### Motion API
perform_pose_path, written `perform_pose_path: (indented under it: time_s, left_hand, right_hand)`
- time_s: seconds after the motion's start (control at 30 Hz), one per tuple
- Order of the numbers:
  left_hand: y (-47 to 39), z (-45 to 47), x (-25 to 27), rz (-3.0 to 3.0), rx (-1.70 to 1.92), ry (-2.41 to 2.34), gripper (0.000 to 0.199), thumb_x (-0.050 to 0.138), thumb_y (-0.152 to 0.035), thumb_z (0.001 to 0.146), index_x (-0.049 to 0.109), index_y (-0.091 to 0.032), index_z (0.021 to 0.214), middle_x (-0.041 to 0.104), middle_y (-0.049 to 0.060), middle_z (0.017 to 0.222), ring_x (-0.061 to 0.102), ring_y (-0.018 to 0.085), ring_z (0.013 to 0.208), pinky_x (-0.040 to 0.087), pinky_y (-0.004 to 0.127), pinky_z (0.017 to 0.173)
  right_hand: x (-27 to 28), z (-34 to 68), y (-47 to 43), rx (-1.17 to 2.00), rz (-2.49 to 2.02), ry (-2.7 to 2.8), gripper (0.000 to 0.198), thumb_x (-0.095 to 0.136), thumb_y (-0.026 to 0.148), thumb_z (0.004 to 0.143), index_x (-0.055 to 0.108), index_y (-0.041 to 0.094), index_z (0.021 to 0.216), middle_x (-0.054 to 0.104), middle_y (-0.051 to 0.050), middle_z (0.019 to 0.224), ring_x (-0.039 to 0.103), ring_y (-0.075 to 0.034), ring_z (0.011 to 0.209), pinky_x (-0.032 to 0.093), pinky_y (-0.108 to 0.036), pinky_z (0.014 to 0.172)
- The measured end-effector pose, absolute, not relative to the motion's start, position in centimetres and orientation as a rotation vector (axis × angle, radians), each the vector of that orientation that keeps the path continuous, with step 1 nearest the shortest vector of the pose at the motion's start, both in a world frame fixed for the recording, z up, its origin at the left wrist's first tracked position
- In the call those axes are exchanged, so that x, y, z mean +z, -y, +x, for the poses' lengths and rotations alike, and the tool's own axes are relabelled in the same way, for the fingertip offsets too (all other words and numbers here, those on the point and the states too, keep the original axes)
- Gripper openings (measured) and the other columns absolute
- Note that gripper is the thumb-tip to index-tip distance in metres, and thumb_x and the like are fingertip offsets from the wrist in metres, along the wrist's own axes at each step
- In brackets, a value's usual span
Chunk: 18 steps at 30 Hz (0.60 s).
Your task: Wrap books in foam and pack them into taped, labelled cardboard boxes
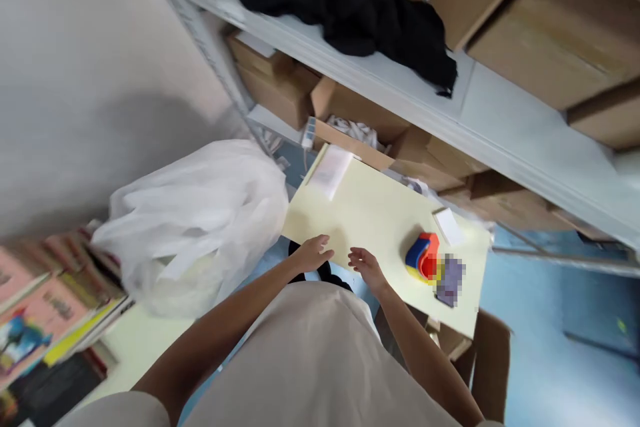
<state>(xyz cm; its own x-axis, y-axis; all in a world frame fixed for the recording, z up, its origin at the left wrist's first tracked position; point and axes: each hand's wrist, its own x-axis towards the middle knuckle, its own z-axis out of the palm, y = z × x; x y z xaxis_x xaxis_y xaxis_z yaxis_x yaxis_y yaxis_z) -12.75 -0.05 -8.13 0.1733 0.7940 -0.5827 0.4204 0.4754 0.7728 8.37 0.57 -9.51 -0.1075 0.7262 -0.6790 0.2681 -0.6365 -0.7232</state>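
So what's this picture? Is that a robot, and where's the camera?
No robot here: these are a person's own bare arms. The camera is worn on their head, so it looks down past the pale shirt. The left hand and right hand are near the table, and both look empty. On it lie a white packet-like thing, a red, blue and yellow object, a white box-like thing and a purplish thing too blurred to name.

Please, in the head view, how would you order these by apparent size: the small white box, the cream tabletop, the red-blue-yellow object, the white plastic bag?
1. White plastic bag and cream tabletop: too alike to rank
2. Red-blue-yellow object
3. Small white box
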Motion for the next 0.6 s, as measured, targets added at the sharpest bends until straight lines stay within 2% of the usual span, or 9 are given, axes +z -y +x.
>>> perform_pose_path:
  time_s: [0.13,0.33,0.47,0.6]
  left_hand:
    - [5.8,-12.9,-7.0,0.832,0.711,-1.674,0.05,0.062,-0.038,0.072,0.056,-0.019,0.117,0.062,0.013,0.12,0.062,0.029,0.104,0.047,0.04,0.09]
    - [18.4,-13.0,-5.5,0.323,1.072,-1.944,0.036,0.07,-0.036,0.066,0.065,-0.025,0.1,0.067,0.012,0.103,0.066,0.03,0.088,0.051,0.042,0.077]
    - [26.9,-14.1,-4.8,-0.071,1.348,-2.025,0.034,0.076,-0.031,0.06,0.067,-0.024,0.092,0.068,0.01,0.096,0.065,0.028,0.085,0.05,0.04,0.078]
    - [34.7,-15.5,-4.6,-0.305,1.519,-2.137,0.033,0.076,-0.031,0.06,0.066,-0.023,0.091,0.068,0.01,0.098,0.065,0.029,0.089,0.05,0.04,0.08]
  right_hand:
    - [-9.5,7.3,-2.0,1.951,-1.636,1.45,0.041,0.065,0.046,0.064,0.063,0.019,0.094,0.068,-0.007,0.089,0.064,-0.018,0.071,0.046,-0.032,0.065]
    - [-8.6,1.9,-2.1,2.046,-1.217,1.973,0.037,0.06,0.048,0.072,0.063,0.021,0.097,0.068,-0.011,0.096,0.065,-0.023,0.077,0.05,-0.038,0.074]
    - [-7.8,-4.2,1.4,2.02,-0.829,2.314,0.034,0.058,0.045,0.073,0.064,0.021,0.097,0.068,-0.012,0.099,0.065,-0.024,0.083,0.051,-0.039,0.078]
    - [-6.0,-11.7,7.5,1.975,-0.3,2.671,0.029,0.056,0.036,0.076,0.064,0.021,0.098,0.068,-0.008,0.094,0.064,-0.019,0.075,0.05,-0.035,0.073]
